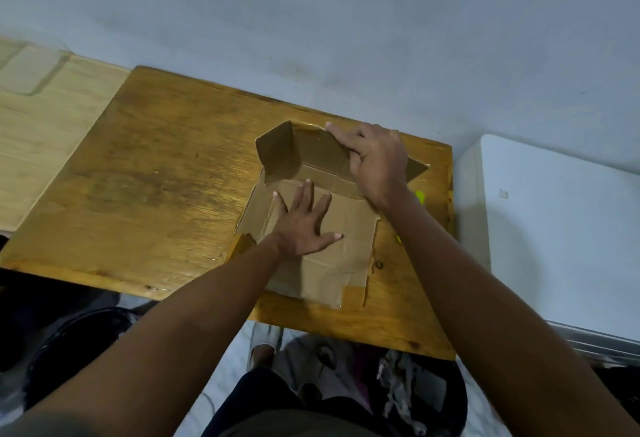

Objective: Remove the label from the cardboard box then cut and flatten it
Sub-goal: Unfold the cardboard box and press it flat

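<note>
Cardboard box (332, 256), cut open and mostly spread flat, lies on the wooden table (156, 177) toward its 3 o'clock side, near edge close to the table's front. Left hand (304, 225) presses palm-down on the flat middle panels, fingers splayed wide, gripping nothing. Beyond it, at 12 o'clock, the right hand (377, 163) lies over the far wall, fingers extended and together against the cardboard. An end flap (277, 154) at 11 o'clock stands upright. Something bright yellow-green (419, 197) peeks out beside the right wrist at 3 o'clock.
</note>
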